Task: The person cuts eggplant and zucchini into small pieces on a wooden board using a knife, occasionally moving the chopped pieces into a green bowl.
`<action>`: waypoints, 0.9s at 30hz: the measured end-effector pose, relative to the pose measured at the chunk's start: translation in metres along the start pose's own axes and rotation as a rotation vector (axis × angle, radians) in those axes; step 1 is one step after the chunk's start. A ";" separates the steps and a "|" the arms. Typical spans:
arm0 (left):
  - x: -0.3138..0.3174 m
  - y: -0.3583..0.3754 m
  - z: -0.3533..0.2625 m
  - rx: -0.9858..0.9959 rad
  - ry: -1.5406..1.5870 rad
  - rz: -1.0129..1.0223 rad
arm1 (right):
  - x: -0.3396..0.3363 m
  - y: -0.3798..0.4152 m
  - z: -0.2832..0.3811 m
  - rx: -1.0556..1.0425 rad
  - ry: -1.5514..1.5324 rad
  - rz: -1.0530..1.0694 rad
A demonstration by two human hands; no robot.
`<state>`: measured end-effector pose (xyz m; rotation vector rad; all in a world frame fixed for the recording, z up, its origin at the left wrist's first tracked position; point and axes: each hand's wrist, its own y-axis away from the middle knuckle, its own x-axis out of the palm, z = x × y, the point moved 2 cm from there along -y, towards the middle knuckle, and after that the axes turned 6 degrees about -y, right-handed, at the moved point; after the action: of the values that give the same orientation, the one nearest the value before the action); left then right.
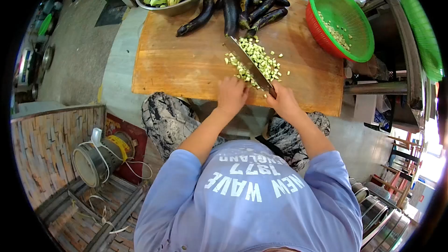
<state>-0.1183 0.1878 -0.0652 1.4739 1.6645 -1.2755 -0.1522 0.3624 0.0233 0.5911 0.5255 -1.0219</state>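
Note:
My right hand (283,100) is closed round the handle of a broad knife (249,63). The blade points up and to the left across a heap of diced pale pieces with dark skin (263,59) on the wooden board (186,60). Left of the handle, my left hand (232,94) rests at the near edge of the board beside the pieces; its fingers point at the heap, and whether they hold anything is too small to tell. Several dark eggplants (230,13) lie beyond the heap, one reaching the knife's tip.
A metal bowl (156,8) of peeled, pale green eggplants stands at the board's far left. At the far right, a green strainer in a red basket (314,31) holds some diced pieces. A metal canister (95,161) with a cord is at the lower left.

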 end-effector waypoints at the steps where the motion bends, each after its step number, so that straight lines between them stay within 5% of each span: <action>1: -0.002 0.001 0.009 -0.051 -0.026 -0.009 | 0.000 0.003 0.002 0.007 0.007 0.018; 8: -0.021 0.013 0.028 -0.323 -0.014 -0.211 | 0.004 0.014 0.010 0.012 0.063 0.115; 17: -0.023 0.011 0.027 -0.097 0.089 -0.100 | 0.029 0.002 -0.001 -0.048 0.106 0.092; 27: -0.024 0.023 0.040 -0.101 0.089 -0.097 | 0.031 0.007 0.017 -0.050 0.153 0.124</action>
<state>-0.0975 0.1401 -0.0654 1.4236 1.8512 -1.1731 -0.1308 0.3348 0.0171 0.6527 0.6392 -0.8479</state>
